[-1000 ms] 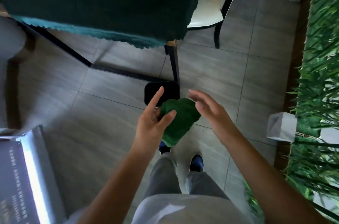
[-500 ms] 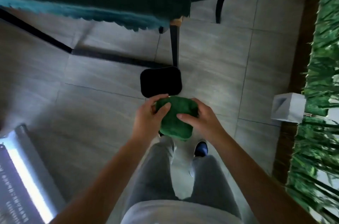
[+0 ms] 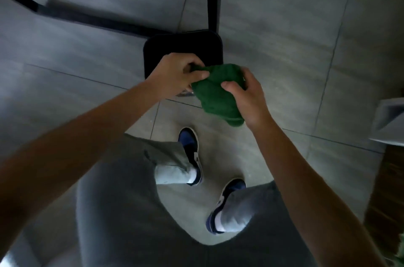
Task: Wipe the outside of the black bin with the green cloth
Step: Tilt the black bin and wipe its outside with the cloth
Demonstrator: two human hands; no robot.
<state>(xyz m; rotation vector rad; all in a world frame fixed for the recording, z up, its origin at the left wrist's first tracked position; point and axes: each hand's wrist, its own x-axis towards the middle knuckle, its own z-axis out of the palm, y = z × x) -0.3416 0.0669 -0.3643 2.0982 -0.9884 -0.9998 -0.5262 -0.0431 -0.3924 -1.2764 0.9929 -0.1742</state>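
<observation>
"What could go wrong?"

"My left hand (image 3: 175, 75) pinches one corner of the green cloth (image 3: 216, 94), my right hand (image 3: 246, 94) grips its middle. The black bin (image 3: 166, 48) sits on the floor below. A loose pinch could drop it inside."

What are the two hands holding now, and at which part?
Both hold the green cloth: the left hand pinches its upper left edge, the right hand grips its right side.
</observation>
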